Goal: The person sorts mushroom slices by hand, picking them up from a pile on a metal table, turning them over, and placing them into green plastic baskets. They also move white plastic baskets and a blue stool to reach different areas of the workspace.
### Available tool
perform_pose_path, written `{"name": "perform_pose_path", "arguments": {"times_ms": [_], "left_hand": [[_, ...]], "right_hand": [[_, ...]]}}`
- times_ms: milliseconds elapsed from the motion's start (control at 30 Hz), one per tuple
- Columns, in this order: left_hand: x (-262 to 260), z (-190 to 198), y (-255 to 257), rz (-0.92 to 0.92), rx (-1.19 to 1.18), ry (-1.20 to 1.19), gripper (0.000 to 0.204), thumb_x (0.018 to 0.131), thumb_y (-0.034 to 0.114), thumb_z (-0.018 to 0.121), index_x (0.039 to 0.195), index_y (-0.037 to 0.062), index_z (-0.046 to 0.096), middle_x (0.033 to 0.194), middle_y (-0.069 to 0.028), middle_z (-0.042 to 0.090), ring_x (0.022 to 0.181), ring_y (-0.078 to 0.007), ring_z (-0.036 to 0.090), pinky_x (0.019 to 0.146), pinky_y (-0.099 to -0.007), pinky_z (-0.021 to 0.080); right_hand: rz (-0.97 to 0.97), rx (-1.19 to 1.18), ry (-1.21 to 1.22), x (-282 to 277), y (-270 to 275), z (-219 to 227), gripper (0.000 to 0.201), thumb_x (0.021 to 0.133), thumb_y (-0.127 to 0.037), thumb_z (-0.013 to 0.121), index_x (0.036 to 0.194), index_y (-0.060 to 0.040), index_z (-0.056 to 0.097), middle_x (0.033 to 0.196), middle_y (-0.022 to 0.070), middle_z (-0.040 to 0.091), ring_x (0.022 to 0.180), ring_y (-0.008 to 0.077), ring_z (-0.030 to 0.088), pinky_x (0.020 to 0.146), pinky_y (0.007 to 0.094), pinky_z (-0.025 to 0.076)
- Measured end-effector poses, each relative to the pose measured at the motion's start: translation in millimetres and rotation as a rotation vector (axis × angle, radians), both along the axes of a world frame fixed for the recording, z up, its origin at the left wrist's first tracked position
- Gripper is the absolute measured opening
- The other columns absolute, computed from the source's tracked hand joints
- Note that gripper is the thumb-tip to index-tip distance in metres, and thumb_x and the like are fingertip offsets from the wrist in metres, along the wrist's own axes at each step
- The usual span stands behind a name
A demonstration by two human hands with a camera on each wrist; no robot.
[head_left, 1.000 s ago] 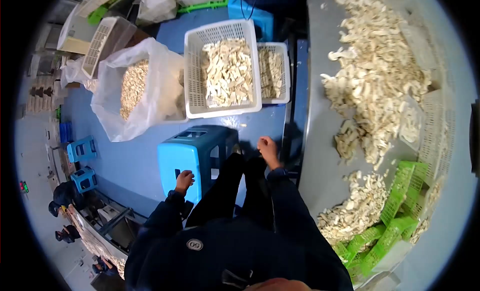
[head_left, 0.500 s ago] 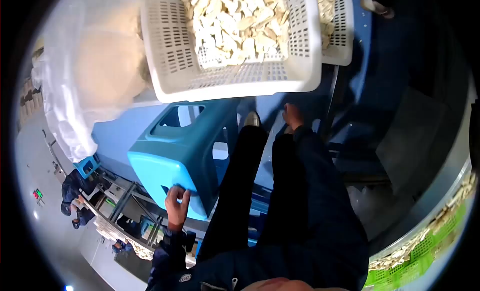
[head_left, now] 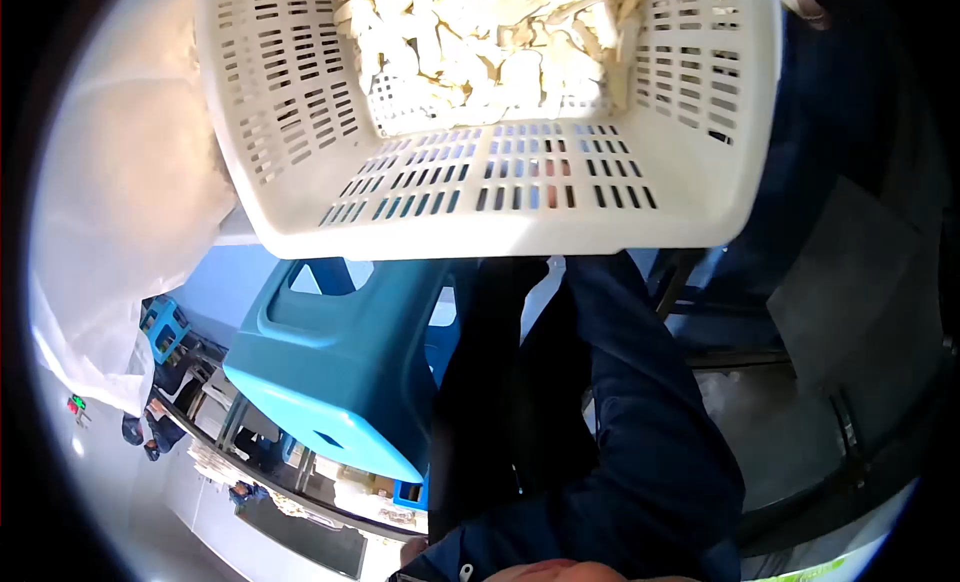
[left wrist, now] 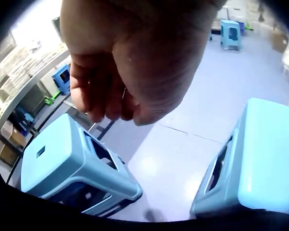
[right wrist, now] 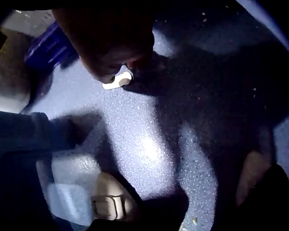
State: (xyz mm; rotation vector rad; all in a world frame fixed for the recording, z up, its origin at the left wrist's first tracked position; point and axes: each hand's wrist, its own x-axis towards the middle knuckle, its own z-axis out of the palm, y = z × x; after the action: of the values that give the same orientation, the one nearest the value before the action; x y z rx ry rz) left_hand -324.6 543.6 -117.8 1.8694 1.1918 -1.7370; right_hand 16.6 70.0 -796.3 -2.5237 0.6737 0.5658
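One white basket (head_left: 520, 232) of pale slices (head_left: 490, 52) sits just beyond the blue stool (head_left: 340, 352) in the head view. In the left wrist view, the left hand (left wrist: 135, 53) hangs empty, its grip loosely half open. In the right wrist view, the right hand (right wrist: 111, 43) pinches one slice (right wrist: 116, 82) over the floor (right wrist: 135, 125), its grip nearly closed.

Basket (head_left: 490, 227) looks like smooth white plastic with a soft sheen, stool (head_left: 330, 352) is blue plastic, pretty glossy. Floor (right wrist: 139, 139) is speckled and shiny. Sleeve (head_left: 640, 362) seems to be matt dark cloth, hard to tell in that shadow.
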Motion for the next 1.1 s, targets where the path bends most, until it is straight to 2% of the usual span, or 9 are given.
{"name": "perform_pose_path", "arguments": {"times_ms": [333, 367, 433, 533, 700, 733, 833, 967, 1100], "left_hand": [[35.2, -39.1, -48.4, 0.732, 0.358, -0.016, 0.018, 0.092, 0.026, 0.056, 0.095, 0.0084, 0.059, 0.071, -0.0018, 0.058, 0.063, -0.0121, 0.057, 0.056, -0.0260, 0.044], [38.3, -36.1, -47.1, 0.497, 0.177, -0.119, 0.018, 0.092, 0.026, 0.056, 0.095, 0.0085, 0.059, 0.070, -0.0017, 0.057, 0.063, -0.0121, 0.057, 0.055, -0.0255, 0.044], [95.5, -37.0, -66.1, 0.479, 0.218, -0.036, 0.018, 0.092, 0.026, 0.056, 0.095, 0.0084, 0.059, 0.070, -0.0025, 0.058, 0.063, -0.0130, 0.059, 0.055, -0.0253, 0.045], [70.9, -45.4, -38.6, 0.697, 0.352, -0.058, 0.021, 0.093, 0.026, 0.056, 0.096, 0.0057, 0.058, 0.072, -0.0048, 0.061, 0.063, -0.0147, 0.061, 0.055, -0.0266, 0.048], [30.7, -41.8, 2.5, 0.704, 0.364, -0.027, 0.024, 0.092, 0.028, 0.056, 0.099, 0.0055, 0.061, 0.073, -0.0029, 0.061, 0.065, -0.0134, 0.060, 0.053, -0.0272, 0.045], [31.5, -42.0, 1.1, 0.341, 0.315, 0.134, 0.024, 0.093, 0.026, 0.055, 0.103, 0.0055, 0.062, 0.075, -0.0013, 0.060, 0.068, -0.0113, 0.058, 0.055, -0.0269, 0.045], [33.2, -55.6, 2.2, 0.379, 0.190, -0.007, 0.023, 0.094, 0.022, 0.053, 0.106, 0.0048, 0.062, 0.076, -0.0007, 0.059, 0.068, -0.0103, 0.057, 0.057, -0.0248, 0.044], [33.7, -59.9, -1.3, 0.500, 0.224, 0.012, 0.021, 0.094, 0.023, 0.054, 0.103, 0.0060, 0.063, 0.079, -0.0012, 0.061, 0.068, -0.0111, 0.057, 0.059, -0.0239, 0.044], [56.9, -53.4, -10.3, 0.441, 0.065, -0.123, 0.023, 0.092, 0.028, 0.057, 0.101, 0.0073, 0.061, 0.077, -0.0022, 0.060, 0.065, -0.0133, 0.059, 0.057, -0.0243, 0.045]], "right_hand": [[0.054, 0.098, 0.060, 2.3, -9.9, 45.3, 0.024, 0.080, -0.020, 0.058, 0.095, -0.0031, 0.064, 0.096, 0.0216, 0.062, 0.087, 0.0393, 0.060, 0.075, 0.0501, 0.047], [0.056, 0.102, 0.062, 4.9, -9.9, 49.7, 0.023, 0.079, -0.021, 0.058, 0.094, -0.0033, 0.064, 0.095, 0.0215, 0.062, 0.086, 0.0393, 0.060, 0.075, 0.0501, 0.047], [0.052, 0.111, 0.067, 9.2, -6.1, 50.4, 0.023, 0.079, -0.021, 0.058, 0.092, -0.0036, 0.065, 0.093, 0.0211, 0.062, 0.085, 0.0392, 0.060, 0.074, 0.0500, 0.047], [0.052, 0.115, 0.094, 5.1, 3.4, 32.2, 0.022, 0.078, -0.021, 0.058, 0.090, -0.0041, 0.065, 0.091, 0.0207, 0.063, 0.083, 0.0390, 0.060, 0.073, 0.0498, 0.048], [0.045, 0.091, 0.179, -13.4, 2.2, -14.3, 0.020, 0.077, -0.022, 0.059, 0.086, -0.0050, 0.066, 0.087, 0.0199, 0.063, 0.080, 0.0387, 0.061, 0.071, 0.0495, 0.048], [0.045, 0.093, 0.197, -17.9, 1.6, -20.1, 0.020, 0.077, -0.022, 0.059, 0.085, -0.0051, 0.066, 0.086, 0.0198, 0.063, 0.079, 0.0387, 0.061, 0.071, 0.0494, 0.048], [0.055, 0.120, 0.222, -28.9, 4.9, -20.2, 0.020, 0.077, -0.023, 0.059, 0.083, -0.0056, 0.067, 0.084, 0.0193, 0.064, 0.077, 0.0385, 0.061, 0.069, 0.0493, 0.048], [0.101, 0.217, 0.199, -23.3, 6.8, 21.5, 0.019, 0.076, -0.023, 0.060, 0.080, -0.0063, 0.067, 0.081, 0.0187, 0.064, 0.075, 0.0383, 0.062, 0.068, 0.0490, 0.048], [0.190, 0.451, 0.173, -10.6, -0.4, 129.6, 0.019, 0.075, -0.024, 0.060, 0.077, -0.0070, 0.068, 0.078, 0.0181, 0.065, 0.072, 0.0381, 0.062, 0.066, 0.0488, 0.048]]}}
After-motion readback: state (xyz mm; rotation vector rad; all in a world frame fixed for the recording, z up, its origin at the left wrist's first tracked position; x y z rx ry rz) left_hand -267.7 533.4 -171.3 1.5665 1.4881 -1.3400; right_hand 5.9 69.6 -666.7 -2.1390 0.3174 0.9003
